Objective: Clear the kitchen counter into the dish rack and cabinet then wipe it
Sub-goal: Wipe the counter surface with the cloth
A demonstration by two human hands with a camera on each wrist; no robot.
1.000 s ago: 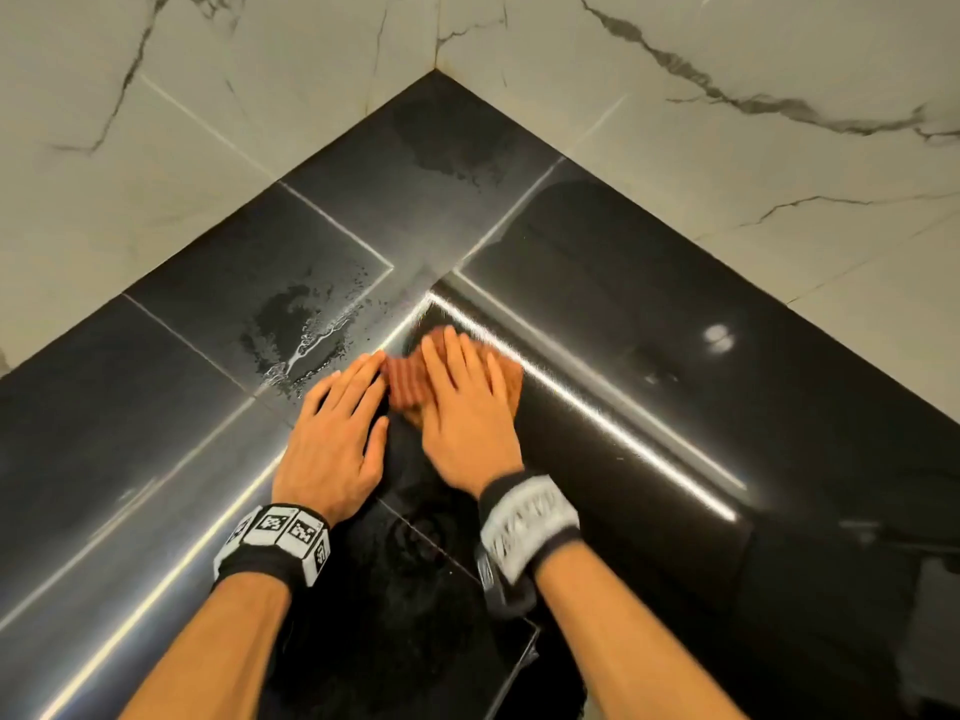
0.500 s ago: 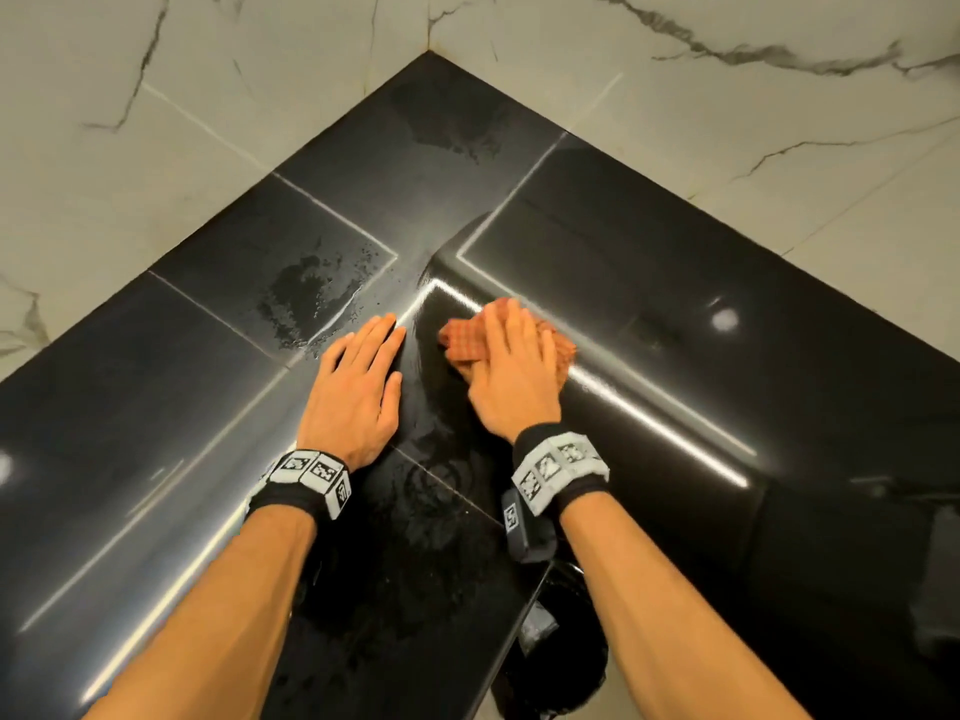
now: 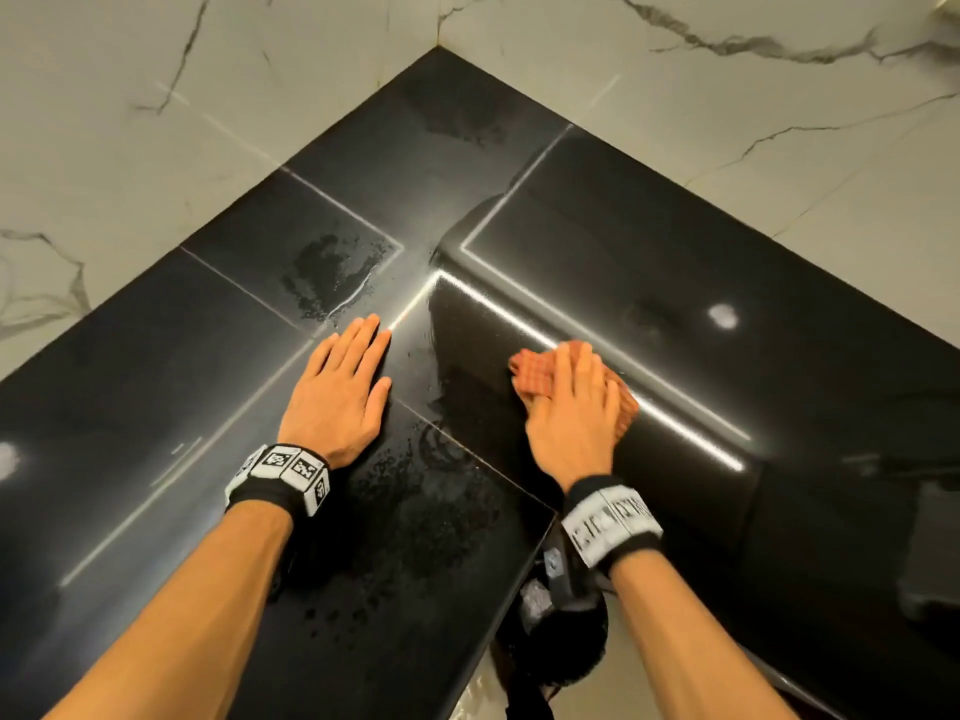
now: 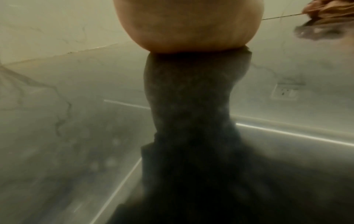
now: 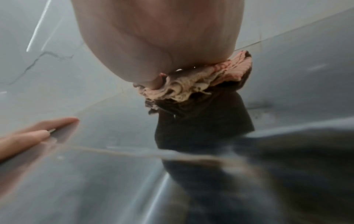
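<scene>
An orange checked cloth [image 3: 532,373] lies bunched on the glossy black corner counter [image 3: 649,262]. My right hand [image 3: 574,402] presses flat on top of it with straight fingers; the cloth's folds [image 5: 193,80] bulge out from under the palm in the right wrist view. My left hand [image 3: 340,387] lies flat on the counter to the left of the cloth, fingers straight, touching nothing else. Its fingertips [image 5: 57,122] show at the left edge of the right wrist view. The left wrist view shows only the heel of that hand [image 4: 187,24] on the dark surface.
Wet patches and droplets [image 3: 332,272] sit on the counter ahead of the left hand and below it [image 3: 415,511]. White marble walls [image 3: 156,96] close the corner on both sides. The counter's front edge [image 3: 519,563] runs between my forearms, with floor below.
My right hand has slid the cloth to the right, away from the left hand. The left hand has stayed flat on the counter.
</scene>
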